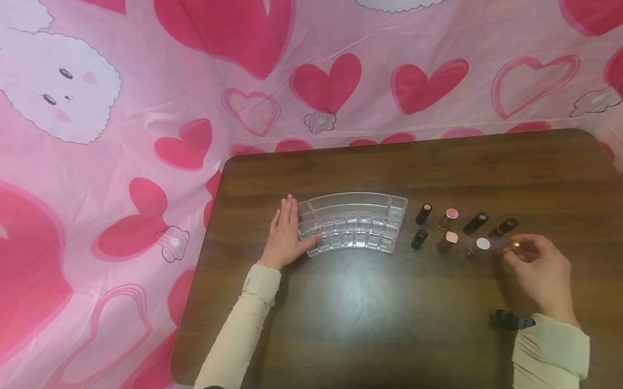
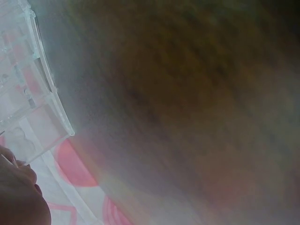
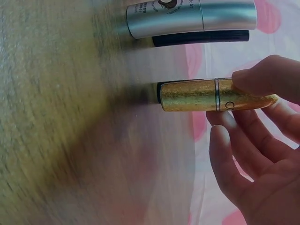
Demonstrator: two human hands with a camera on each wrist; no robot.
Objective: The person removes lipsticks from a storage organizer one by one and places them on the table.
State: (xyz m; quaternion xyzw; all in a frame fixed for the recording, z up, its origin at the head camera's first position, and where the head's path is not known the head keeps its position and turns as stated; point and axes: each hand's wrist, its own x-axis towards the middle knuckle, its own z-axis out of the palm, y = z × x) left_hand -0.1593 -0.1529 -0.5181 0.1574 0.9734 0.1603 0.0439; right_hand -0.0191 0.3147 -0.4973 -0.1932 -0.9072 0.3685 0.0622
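A clear plastic cosmetics organizer (image 1: 349,200) with curved rows of compartments stands on the table. My left hand (image 1: 284,238) rests along its left side, fingers straight and thumb over the front left corner. In the left wrist view, part of the organizer (image 2: 49,119) shows beside a bit of the hand (image 2: 23,197). Over at the right, my right hand (image 1: 543,275) pinches the upper end of a gold lipstick tube (image 3: 190,96) between thumb and fingers. The tube is upright, its black base at or close to the tabletop; contact is too blurred to tell.
Left of the right hand, several cosmetic tubes stand in two rows, among them a silver tube (image 3: 178,19), a black tube (image 1: 504,228), a pink-topped tube (image 1: 449,217) and a small black tube (image 1: 419,239). The brown table (image 1: 346,313) meets a heart-print cloth (image 1: 265,59) behind.
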